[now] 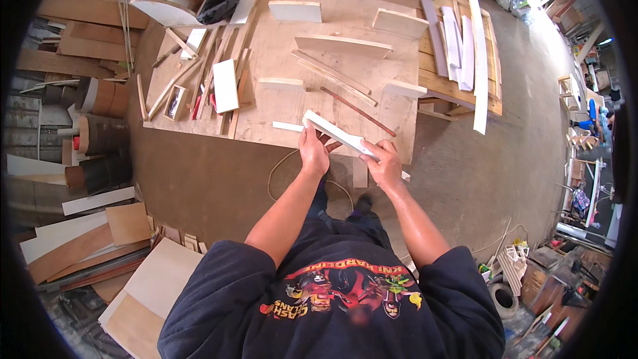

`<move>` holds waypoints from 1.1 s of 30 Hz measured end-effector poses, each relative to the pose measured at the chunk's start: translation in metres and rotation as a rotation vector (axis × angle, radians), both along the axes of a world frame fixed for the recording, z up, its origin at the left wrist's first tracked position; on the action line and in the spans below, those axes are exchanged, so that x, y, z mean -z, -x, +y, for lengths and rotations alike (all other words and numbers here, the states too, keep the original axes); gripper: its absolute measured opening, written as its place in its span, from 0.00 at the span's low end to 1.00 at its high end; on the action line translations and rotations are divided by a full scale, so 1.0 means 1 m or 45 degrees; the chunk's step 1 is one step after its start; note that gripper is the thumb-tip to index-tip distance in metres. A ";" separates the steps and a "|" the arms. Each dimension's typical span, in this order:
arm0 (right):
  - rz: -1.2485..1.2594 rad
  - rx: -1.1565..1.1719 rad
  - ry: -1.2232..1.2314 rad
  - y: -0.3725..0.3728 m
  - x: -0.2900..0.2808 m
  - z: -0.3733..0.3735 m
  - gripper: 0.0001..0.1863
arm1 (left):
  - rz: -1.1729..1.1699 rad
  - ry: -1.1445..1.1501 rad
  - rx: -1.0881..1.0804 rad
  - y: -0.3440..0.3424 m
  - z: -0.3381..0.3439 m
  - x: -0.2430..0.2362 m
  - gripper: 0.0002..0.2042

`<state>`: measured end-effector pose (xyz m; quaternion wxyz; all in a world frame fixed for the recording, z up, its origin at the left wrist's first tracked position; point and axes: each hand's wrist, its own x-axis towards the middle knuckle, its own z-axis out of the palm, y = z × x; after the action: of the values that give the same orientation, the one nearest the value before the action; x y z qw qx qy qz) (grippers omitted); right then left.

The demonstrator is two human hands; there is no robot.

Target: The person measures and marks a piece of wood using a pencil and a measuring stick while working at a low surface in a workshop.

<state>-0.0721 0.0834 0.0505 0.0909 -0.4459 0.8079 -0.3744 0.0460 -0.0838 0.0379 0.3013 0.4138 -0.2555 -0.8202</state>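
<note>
A narrow white strip of board [335,131] is held at an angle at the front edge of a plywood worktable [252,113]. My left hand [314,149] grips its upper left end from below, thumb along its side. My right hand [382,159] grips the lower right end, thumb and fingers wrapped round it. A short white strip [286,126] lies on the table left of my left hand. A thin reddish-brown strip [355,110] lies beyond the held piece, along with long pale sticks [332,76] and several short boards [279,84].
Loose sticks [173,80] and a white panel [226,86] lie on the table's left part. A slatted wooden table [495,66] at the right holds long white strips. Stacked boards [80,252] are at lower left, offcuts [515,266] at lower right. A cord [272,176] lies on the floor.
</note>
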 end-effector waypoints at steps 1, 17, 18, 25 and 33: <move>0.006 0.004 0.006 0.001 -0.004 0.008 0.22 | 0.006 0.006 0.004 0.003 0.008 -0.008 0.25; -0.270 -0.009 0.265 0.017 -0.038 0.123 0.24 | 0.298 0.454 0.082 0.010 0.131 -0.065 0.28; -0.259 -0.014 0.282 0.017 -0.039 0.129 0.24 | 0.313 0.476 0.073 0.010 0.139 -0.065 0.29; -0.206 -0.040 0.301 0.025 -0.040 0.168 0.23 | 0.329 0.477 0.060 0.012 0.178 -0.063 0.29; 0.100 -0.136 0.210 0.029 -0.056 0.158 0.17 | 0.053 0.245 -0.020 0.008 0.189 -0.057 0.19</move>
<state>-0.1007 0.2414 0.1062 0.0419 -0.5087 0.7523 -0.4165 0.0382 0.1056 0.0953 0.3512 0.3677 -0.3236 -0.7979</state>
